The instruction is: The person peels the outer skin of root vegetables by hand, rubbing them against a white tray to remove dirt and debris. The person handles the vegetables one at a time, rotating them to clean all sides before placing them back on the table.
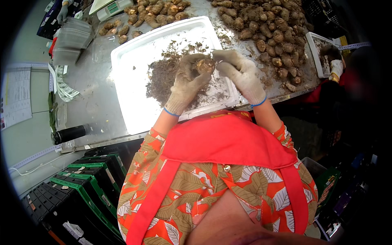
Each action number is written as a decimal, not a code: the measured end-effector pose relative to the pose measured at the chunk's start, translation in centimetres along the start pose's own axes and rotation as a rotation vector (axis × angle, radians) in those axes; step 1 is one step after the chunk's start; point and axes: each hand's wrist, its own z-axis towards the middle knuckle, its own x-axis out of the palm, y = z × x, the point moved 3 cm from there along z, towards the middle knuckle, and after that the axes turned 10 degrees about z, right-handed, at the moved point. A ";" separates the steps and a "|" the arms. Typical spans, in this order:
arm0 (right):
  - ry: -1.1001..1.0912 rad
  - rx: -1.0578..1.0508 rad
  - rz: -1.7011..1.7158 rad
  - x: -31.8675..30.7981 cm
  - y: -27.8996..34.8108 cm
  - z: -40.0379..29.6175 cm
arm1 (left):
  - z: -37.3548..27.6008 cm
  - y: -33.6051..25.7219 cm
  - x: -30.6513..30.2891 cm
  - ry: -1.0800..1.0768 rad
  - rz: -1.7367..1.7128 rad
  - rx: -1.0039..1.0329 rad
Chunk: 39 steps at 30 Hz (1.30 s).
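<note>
My left hand [186, 82], in a soiled knitted glove with a blue cuff edge, holds a brown taro corm [205, 66] between thumb and fingers. Its cut-looking pale end faces up. Just right of the corm is my right hand [240, 72], gloved alike, its thumb and fingers curled towards it; whether the fingertips pinch anything is too small to tell. Both hands are above a white foam tray [122, 101]. A heap of fibrous roots and peelings [162, 78] lies in the tray, partly hidden by my left hand.
Many unpeeled taro corms [275, 27] are piled at the right; trimmed ones [153, 13] lie behind the tray. A scale [111, 9], clear plastic containers [72, 39], a label strip [64, 87] and a black bottle [69, 134] are at the left. Another person's gloved hand [337, 68] is at a smaller tray.
</note>
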 end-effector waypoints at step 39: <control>0.065 0.054 -0.187 0.5 -1.4 1.1 | -0.1 1.6 0.8 0.137 0.175 -0.027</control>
